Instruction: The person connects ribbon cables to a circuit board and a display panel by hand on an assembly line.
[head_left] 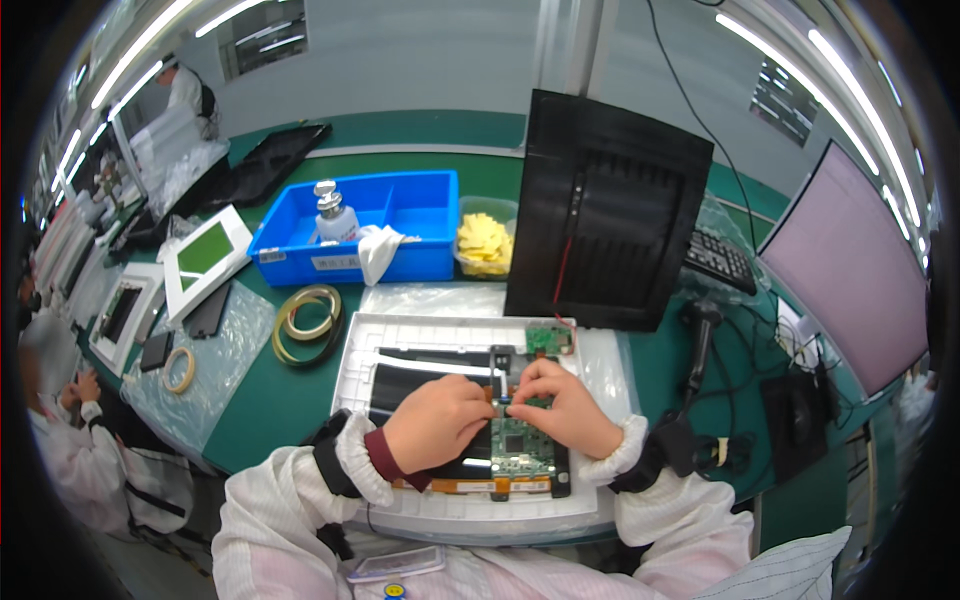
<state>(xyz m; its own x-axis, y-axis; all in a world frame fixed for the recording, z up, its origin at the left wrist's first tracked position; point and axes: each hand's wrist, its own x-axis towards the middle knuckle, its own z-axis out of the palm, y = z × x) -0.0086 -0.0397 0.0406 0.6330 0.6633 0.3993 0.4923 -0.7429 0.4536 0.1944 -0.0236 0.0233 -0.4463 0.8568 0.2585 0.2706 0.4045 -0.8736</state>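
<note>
My left hand and my right hand meet over the upper end of a green circuit board, fingers pinched. Between their fingertips lies a small dark part by a short strip, too small to make out. The board is mounted on a black panel inside a white plastic frame. An orange flat cable runs along the board's lower edge. Just above my right hand, a smaller green board sits at the frame's top right, with a red wire rising from it.
A large black panel stands upright behind the frame. Left of it are a tub of yellow pieces, a blue divided bin with a bottle, and tape rolls. On the right are a scanner, keyboard and monitor.
</note>
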